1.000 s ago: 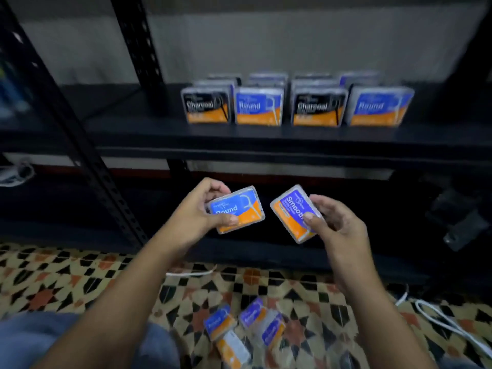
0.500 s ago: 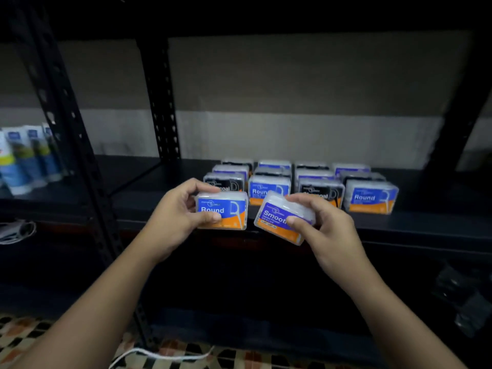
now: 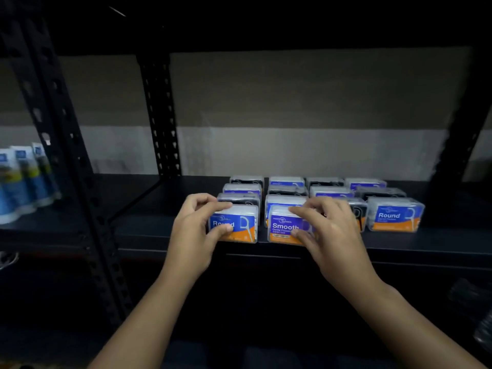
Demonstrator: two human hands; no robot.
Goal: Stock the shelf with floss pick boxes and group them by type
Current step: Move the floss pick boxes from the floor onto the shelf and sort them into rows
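Note:
My left hand [image 3: 195,230] grips a blue-and-orange "Round" floss pick box [image 3: 237,225], which stands upright at the front of the leftmost row on the black shelf [image 3: 426,245]. My right hand [image 3: 328,230] holds a "Smooth" box [image 3: 285,229], set upright at the front of the second row. Behind them several rows of boxes run back, mixing blue ones and black charcoal ones [image 3: 246,180]. Another "Round" box [image 3: 395,214] fronts the rightmost row. My right hand hides most of the third row's front box.
Black perforated uprights stand at the left front [image 3: 66,145], at the back [image 3: 161,115] and at the right [image 3: 460,145]. Blue-and-white tubes [image 3: 24,182] stand on the neighbouring shelf to the left. Bare shelf lies left of the rows.
Both hands rose from over the tiled floor to the shelf, carrying one box each. The two boxes now stand on the shelf's front edge. My view tilted up, away from the floor.

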